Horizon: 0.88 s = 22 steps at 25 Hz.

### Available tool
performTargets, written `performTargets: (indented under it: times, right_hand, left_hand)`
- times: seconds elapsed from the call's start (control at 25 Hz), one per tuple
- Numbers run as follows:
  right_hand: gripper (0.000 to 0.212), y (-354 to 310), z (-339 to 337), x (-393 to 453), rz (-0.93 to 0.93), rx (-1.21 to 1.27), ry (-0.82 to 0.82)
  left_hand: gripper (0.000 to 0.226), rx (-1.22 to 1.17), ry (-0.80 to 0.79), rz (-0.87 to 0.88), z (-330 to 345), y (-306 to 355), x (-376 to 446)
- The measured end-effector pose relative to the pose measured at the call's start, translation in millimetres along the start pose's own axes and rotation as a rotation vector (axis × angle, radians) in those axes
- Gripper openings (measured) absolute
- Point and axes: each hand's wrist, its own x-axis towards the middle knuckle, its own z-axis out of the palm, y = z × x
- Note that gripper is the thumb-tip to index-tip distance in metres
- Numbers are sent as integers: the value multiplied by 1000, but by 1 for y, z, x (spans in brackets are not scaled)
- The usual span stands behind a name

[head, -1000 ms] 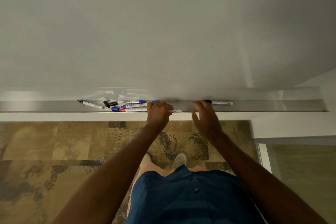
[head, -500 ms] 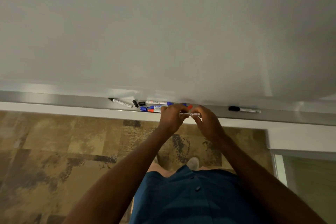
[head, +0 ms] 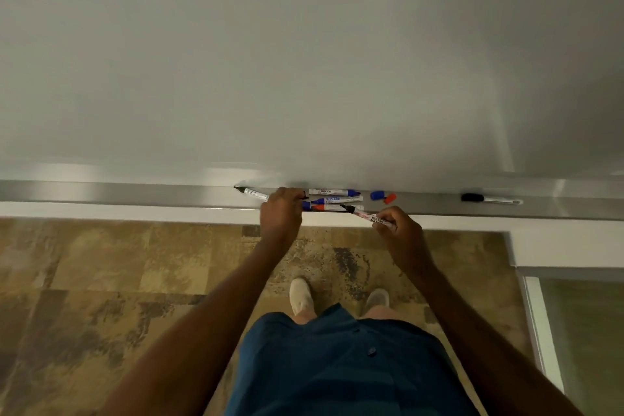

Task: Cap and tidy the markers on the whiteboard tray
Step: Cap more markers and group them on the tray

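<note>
The silver whiteboard tray (head: pixel 135 194) runs across the head view. On it lie an uncapped black marker (head: pixel 254 193), two blue-capped markers (head: pixel 334 192) (head: pixel 332 201) and a red-ended marker (head: pixel 332 208). A loose blue cap (head: pixel 377 194) and a loose red cap (head: pixel 390 198) sit to their right. A capped black marker (head: pixel 491 200) lies far right. My right hand (head: pixel 400 230) grips an uncapped marker (head: pixel 364 215) in front of the tray, its dark tip pointing left. My left hand (head: pixel 282 213) curls over the tray, fingertips closed on a small black cap (head: pixel 305 195).
The white board (head: pixel 304 61) rises behind the tray, with a white ledge (head: pixel 135 211) under the tray's front. Below are patterned brown carpet (head: pixel 101 280), my two shoes and blue shorts. A glass panel with a pale frame (head: pixel 540 314) stands at the right.
My hands, joined on one marker half a second ago, have parted. The right hand drew that marker to the right; the left hand went left onto the tray where the black caps lay.
</note>
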Motion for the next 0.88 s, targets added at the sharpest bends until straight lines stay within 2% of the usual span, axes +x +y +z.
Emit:
performTargets:
  times: [0.08,0.16,0.36,0.64,0.76,0.88]
  right_hand:
    - [9,-3,7,-9,23,16,21]
    - [8,-6,14,-17,42,24,29]
    - [12,-12,22,-28,97,34,20]
    - [12,-19,26,-36,115,10,36]
    - [11,-24,27,-34,79,11,31]
    - [17,-35,26,-29,29,14,39]
  left_hand:
    - [29,180,-41,-9,-8,-25,5]
    - [33,264,-78,37,-11,-37,9]
    - [32,333,-127,160,-13,-42,15]
    - [29,389,-175,176,-12,-44,20]
    - [26,331,-152,156,-12,-46,21]
    - [21,-8,-155,108,-11,-36,18]
